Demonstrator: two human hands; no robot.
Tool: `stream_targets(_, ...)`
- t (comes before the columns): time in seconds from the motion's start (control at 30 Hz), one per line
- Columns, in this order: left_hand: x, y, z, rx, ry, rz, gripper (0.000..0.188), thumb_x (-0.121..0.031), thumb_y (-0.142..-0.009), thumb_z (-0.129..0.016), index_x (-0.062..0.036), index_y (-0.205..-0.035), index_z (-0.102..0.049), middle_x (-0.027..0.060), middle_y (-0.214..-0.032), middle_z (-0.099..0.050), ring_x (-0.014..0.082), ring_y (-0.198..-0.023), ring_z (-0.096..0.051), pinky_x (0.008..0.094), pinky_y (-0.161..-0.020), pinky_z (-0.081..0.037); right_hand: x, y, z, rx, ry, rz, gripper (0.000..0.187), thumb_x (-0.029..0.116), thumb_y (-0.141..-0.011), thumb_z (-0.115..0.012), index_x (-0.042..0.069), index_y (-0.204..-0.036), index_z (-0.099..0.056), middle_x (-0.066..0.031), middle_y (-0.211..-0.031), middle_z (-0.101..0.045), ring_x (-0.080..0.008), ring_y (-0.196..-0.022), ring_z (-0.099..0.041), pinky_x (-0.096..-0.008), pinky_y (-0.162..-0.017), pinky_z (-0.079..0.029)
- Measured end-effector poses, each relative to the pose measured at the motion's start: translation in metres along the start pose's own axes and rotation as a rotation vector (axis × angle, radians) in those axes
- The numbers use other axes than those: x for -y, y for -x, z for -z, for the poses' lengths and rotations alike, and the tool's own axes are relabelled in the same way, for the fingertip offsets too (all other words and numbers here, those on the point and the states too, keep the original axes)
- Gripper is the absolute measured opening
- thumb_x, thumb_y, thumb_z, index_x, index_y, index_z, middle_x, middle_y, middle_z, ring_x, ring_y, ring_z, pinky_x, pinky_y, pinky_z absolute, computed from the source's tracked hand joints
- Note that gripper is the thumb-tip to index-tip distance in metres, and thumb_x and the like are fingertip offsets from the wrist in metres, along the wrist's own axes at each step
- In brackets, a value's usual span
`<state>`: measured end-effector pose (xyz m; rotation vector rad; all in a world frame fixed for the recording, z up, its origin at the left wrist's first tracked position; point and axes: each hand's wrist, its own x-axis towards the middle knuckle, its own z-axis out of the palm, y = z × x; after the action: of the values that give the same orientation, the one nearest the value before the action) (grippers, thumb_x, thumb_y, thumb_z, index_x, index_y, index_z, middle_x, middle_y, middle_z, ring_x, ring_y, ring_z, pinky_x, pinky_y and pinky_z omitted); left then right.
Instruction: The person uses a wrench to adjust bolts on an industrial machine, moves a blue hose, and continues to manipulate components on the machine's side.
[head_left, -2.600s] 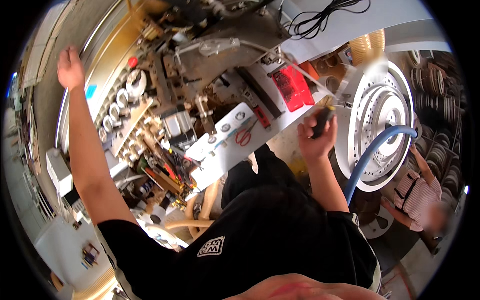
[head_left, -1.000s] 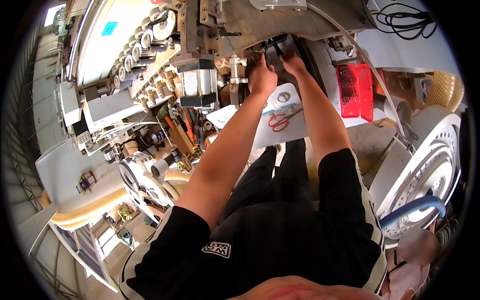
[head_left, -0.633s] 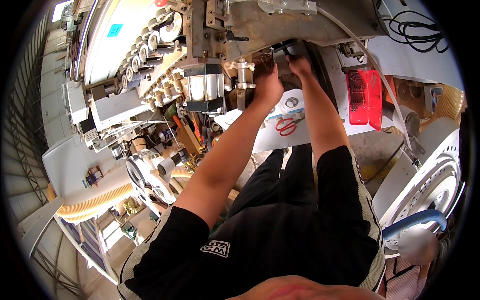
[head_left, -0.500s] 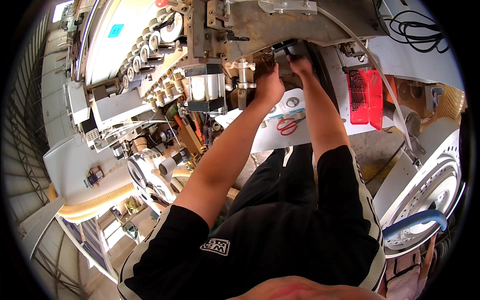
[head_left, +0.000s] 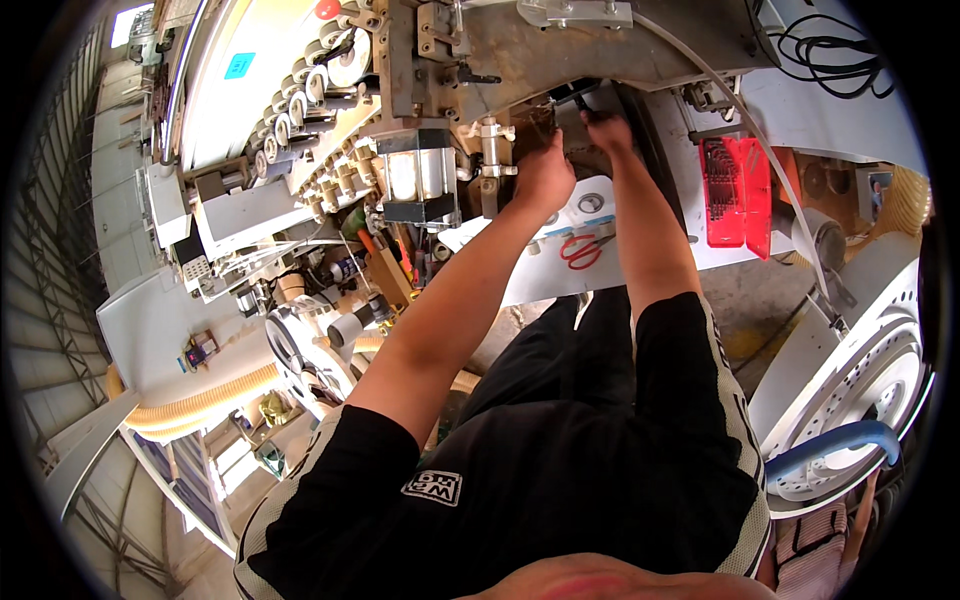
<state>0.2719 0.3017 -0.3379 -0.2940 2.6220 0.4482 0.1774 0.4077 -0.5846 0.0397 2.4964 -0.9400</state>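
Both of my arms reach forward into a shadowed recess under the metal body of a machine (head_left: 610, 50). My left hand (head_left: 546, 172) is inside its near edge, thumb raised and fingers curled in shadow; what they hold is hidden. Just to the right, my right hand (head_left: 609, 132) is closed around a black-handled tool (head_left: 584, 104), whose far end meets a dark bar under the machine. Below the hands, a white board (head_left: 540, 283) carries red-handled scissors (head_left: 580, 252) and a round metal ring (head_left: 590, 203).
An open red case of drill bits (head_left: 738, 195) lies to the right. A pale hose (head_left: 740, 100) crosses above it, and a black cable coil (head_left: 835, 60) rests at the far right. Left of my arm stand a clear-walled filter unit (head_left: 418, 178) and a row of rollers (head_left: 290, 110).
The whole view has shifted slightly, moving the surroundings a little to the right. My right hand has moved slightly against the recess; both hands stay under the machine.
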Motion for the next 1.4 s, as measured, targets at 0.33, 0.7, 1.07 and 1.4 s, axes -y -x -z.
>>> stream_targets(0.33,0.001,0.042,-0.018,-0.146,0.383,0.082,0.054,-0.032,-0.097,-0.065,-0.0087,-0.145,-0.055,0.0230,-0.113,-0.072,0.0380,-0.102,-0.071,0.0463,-0.088,-0.054,-0.005,-0.006,0.001,0.080,-0.132,-0.072,0.058,0.063,-0.097,-0.049,0.015,-0.113,-0.077,-0.0183,-0.117,-0.073,-0.0390,-0.112,-0.068,-0.0491,-0.097,-0.053)
stream_targets(0.7,-0.001,-0.030,-0.026,-0.165,1.813,0.834,0.021,-0.036,-0.103,-0.060,-0.0187,-0.102,-0.048,-0.0014,-0.073,-0.040,0.0117,-0.047,-0.027,0.0299,-0.043,-0.022,-0.007,-0.001,-0.004,0.031,-0.196,-0.060,0.058,0.062,-0.097,-0.049,0.014,-0.114,-0.077,-0.0216,-0.117,-0.072,-0.0413,-0.111,-0.068,-0.0496,-0.097,-0.053)
stream_targets(1.07,-0.010,0.000,-0.021,-0.308,1.679,1.004,0.024,-0.033,-0.102,-0.061,-0.0204,-0.122,-0.056,-0.0006,-0.074,-0.041,0.0117,-0.050,-0.033,0.0307,-0.043,-0.025,0.019,0.019,0.019,-0.005,-0.268,-0.089,0.055,0.059,-0.096,-0.052,0.012,-0.102,-0.079,-0.0190,-0.102,-0.075,-0.0404,-0.102,-0.070,-0.0480,-0.090,-0.055)
stream_targets(1.4,0.032,0.172,-0.020,0.181,1.579,0.251,0.045,-0.013,-0.105,-0.058,-0.0030,-0.145,-0.042,0.0042,-0.094,-0.056,0.0131,-0.074,-0.051,0.0310,-0.068,-0.045,-0.042,0.021,0.016,-0.016,-0.045,0.221,0.051,0.053,-0.103,-0.047,0.012,-0.121,-0.072,-0.0192,-0.119,-0.072,-0.0386,-0.113,-0.066,-0.0475,-0.096,-0.052)
